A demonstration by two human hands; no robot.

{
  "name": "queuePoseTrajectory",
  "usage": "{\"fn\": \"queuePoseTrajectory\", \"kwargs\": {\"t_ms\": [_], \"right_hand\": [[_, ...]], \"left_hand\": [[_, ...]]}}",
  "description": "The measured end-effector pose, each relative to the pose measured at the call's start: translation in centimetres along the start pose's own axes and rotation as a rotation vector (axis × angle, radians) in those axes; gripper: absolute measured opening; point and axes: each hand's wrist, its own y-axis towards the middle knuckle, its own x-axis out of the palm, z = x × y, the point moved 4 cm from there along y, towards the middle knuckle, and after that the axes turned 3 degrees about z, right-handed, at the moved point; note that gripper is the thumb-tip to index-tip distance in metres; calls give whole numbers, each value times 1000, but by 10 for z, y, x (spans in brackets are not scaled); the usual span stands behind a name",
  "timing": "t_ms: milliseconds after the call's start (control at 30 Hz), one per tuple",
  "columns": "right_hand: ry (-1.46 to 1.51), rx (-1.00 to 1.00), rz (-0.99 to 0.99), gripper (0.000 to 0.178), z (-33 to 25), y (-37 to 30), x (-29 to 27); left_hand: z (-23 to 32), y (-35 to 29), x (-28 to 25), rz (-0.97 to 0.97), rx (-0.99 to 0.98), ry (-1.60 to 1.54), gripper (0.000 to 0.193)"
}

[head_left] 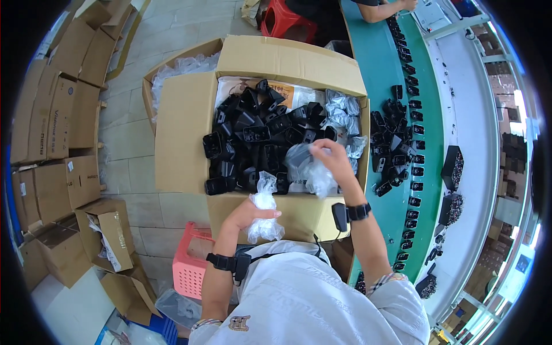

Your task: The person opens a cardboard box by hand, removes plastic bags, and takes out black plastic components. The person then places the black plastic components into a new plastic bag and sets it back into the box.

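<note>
My left hand (246, 214) is closed around a bunch of crumpled clear plastic bags (266, 200) at the near edge of a large cardboard box (185, 132). Over the box's near right part, my right hand (333, 156) pinches another clear plastic bag (319, 179), which hangs loosely below the fingers. Something dark shows at this bag's left side; whether it is inside or behind the film I cannot tell. Loose black plastic housings (256, 134) lie heaped in the box. Along its right side sit several bagged housings (340, 109), wrapped in clear film.
To the right runs a green workbench (368, 63) with a pile of black housings (397, 144) and a long row of them. A co-worker's arm (382, 10) rests at its far end. Red stool (282, 23), pink stool (188, 267) and stacked cartons (57, 115) stand around.
</note>
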Motion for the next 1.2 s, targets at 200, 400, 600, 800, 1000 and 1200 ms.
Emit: {"fn": "queuePoseTrajectory", "kwargs": {"t_ms": [200, 400, 600, 800, 1000, 1200], "right_hand": [[-276, 26, -71, 28, -52, -19, -12], [219, 154, -8, 23, -53, -4, -61], [252, 187, -229, 16, -81, 10, -53], [414, 171, -302, 14, -51, 10, -40], [322, 265, -276, 9, -28, 6, -37], [366, 243, -132, 14, -2, 11, -66]], "left_hand": [[-6, 6, 2, -36, 26, 10, 31], [-3, 3, 1, -28, 24, 23, 32], [-12, 4, -15, -19, -32, -49, 32], [-1, 7, -13, -29, -18, -76, 32], [-3, 10, -10, -52, 6, -76, 33], [-4, 10, -12, -77, -25, -58, 34]]}}
